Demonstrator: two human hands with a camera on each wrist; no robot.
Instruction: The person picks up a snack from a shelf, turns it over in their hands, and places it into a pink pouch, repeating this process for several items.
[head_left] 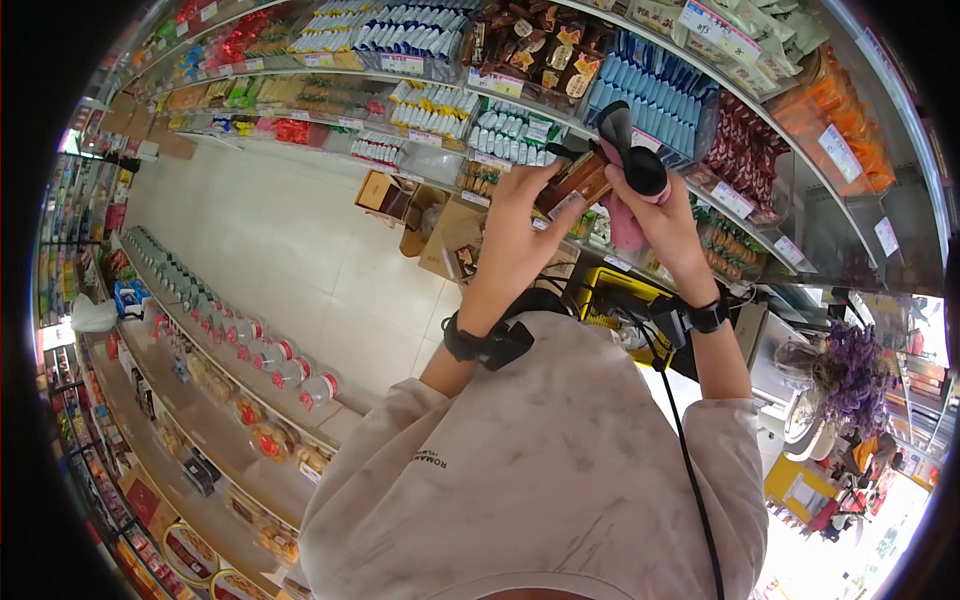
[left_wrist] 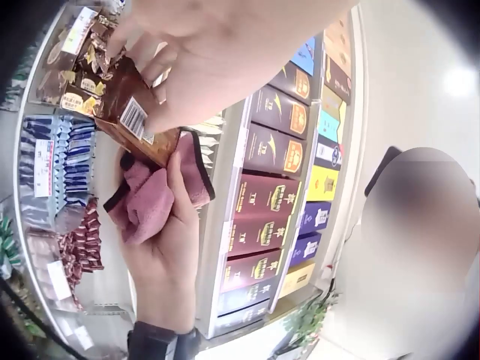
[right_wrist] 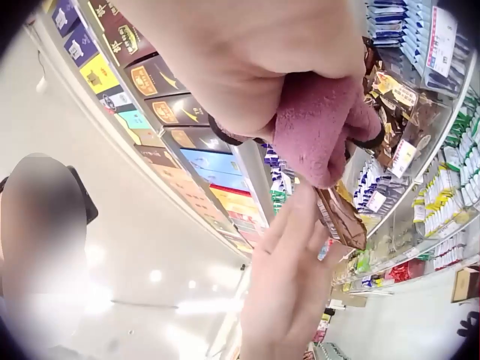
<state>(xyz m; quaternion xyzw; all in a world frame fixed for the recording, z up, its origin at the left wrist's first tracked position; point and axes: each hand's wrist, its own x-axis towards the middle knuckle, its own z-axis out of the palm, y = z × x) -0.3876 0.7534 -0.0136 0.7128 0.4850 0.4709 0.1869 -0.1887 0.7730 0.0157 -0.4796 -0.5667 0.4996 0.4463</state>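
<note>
In front of the shelves, my left hand (head_left: 515, 235) grips a brown box (head_left: 582, 183) between thumb and fingers. A barcode label shows on one face of the box (left_wrist: 135, 116) in the left wrist view. My right hand (head_left: 660, 225) holds a pink cloth with dark edging (head_left: 627, 226) bunched against the box's near end. In the left wrist view the right thumb lies along the box's edge, with the cloth (left_wrist: 146, 201) spilling out at both sides. From the right wrist, the cloth (right_wrist: 319, 131) hangs below the palm and covers part of the box (right_wrist: 343, 217).
Shelf bins ahead hold blue-wrapped snacks (head_left: 655, 95), brown packets (head_left: 545, 50) and red-wrapped sweets (head_left: 745, 150). Beneath them are a yellow basket (head_left: 598, 290) and cardboard boxes (head_left: 385, 195). Lidded jars (head_left: 290, 372) line a lower shelf on the left. Boxed goods (left_wrist: 259, 202) stand in stacks above.
</note>
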